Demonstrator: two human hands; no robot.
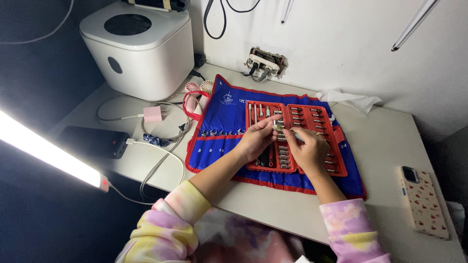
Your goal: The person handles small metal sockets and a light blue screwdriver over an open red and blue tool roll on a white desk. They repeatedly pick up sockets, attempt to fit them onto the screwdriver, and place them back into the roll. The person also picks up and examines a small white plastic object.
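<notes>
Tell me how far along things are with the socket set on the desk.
Done: the blue tool roll lies unrolled, and the red socket tray sits open on it. In hand: the left hand and right hand meet over the tray's middle, pinching a small metal piece. Left: most sockets sit in their rows, and the wrenches stay pocketed.

A home desk corner: white appliance (139,46), phone (424,201), charging cables (161,156) (wall socket (264,63) hanging loose).
</notes>
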